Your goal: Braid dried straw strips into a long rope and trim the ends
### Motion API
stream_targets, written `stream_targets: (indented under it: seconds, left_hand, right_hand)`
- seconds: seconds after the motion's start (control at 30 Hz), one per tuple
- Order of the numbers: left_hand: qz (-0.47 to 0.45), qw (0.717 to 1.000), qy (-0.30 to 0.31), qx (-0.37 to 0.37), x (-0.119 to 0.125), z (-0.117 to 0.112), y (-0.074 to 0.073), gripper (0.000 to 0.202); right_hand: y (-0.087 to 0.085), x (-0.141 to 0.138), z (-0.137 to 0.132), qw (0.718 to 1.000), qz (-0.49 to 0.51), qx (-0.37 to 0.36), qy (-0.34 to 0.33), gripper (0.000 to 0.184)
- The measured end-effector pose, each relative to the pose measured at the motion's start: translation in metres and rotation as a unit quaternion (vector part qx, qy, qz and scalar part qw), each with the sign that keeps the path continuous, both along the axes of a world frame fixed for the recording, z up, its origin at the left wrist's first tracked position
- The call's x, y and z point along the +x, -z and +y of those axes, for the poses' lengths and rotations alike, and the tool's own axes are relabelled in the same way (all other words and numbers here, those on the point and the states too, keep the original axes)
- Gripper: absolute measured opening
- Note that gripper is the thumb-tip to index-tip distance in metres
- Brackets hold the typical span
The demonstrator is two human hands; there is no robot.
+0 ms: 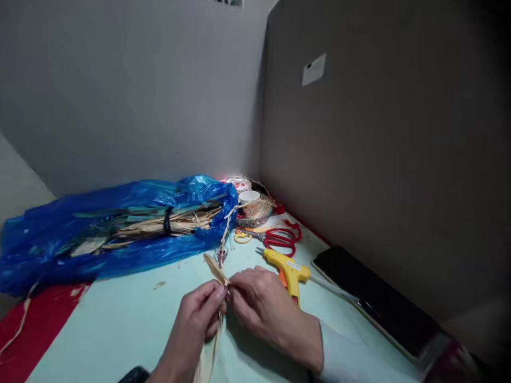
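Observation:
Between my two hands is a pale, dry plant-fibre strip [216, 269], its broad end pointing up and away from me. My left hand [202, 314] pinches it between thumb and fingers, and long loose ends trail below toward the table's front. Close against it on the right, my right hand [265, 303] grips the same strip at its narrow part with the fingertips. A thin twisted cord [225, 234] runs up from just beyond my fingers toward the cup; whether it joins the strip I cannot tell.
A blue plastic bag [131, 260] with bundled dry strips [187, 221] lies at the back left. Toward the right are red-handled scissors [281, 240], a yellow glue gun [289, 266] and a black flat device [375, 298]. A paper cup [249, 205] stands near the corner of the grey partitions.

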State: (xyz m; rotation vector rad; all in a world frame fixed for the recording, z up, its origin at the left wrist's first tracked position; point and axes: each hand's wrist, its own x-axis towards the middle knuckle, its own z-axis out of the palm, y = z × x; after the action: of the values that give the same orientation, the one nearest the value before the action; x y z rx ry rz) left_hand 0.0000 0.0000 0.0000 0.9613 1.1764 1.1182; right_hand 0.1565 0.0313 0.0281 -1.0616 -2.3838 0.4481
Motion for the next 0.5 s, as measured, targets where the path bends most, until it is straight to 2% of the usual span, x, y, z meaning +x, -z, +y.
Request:
stream_targets:
  seconds: [0.1,0.2,0.37,0.43,0.5]
  left_hand:
    - [-0.006,1.0,-0.001,-0.01,-0.0009,0.0038,-0.0023,0.036]
    - [0.026,1.0,-0.004,0.007,-0.0005,0.0051,-0.0046,0.035]
    - [0.065,0.998,-0.005,0.016,0.0013,0.0049,-0.0082,0.037]
    - [0.066,0.998,-0.003,0.018,0.0013,0.0053,-0.0083,0.037]
    - [0.059,0.998,-0.002,0.024,0.0009,0.0058,-0.0077,0.037]
  right_hand:
    - [0.0004,0.0011,-0.0015,1.0,-0.006,-0.017,-0.013,0.019]
    - [-0.001,0.0021,-0.0014,0.999,0.023,-0.022,-0.01,0.015]
    - [-0.0015,0.0036,0.0004,0.999,0.041,0.032,-0.005,0.02]
    - [-0.0003,0.0042,0.0007,0.999,0.035,0.036,-0.01,0.021]
    - [0.0004,0.0046,0.0004,0.998,0.055,0.022,-0.027,0.014]
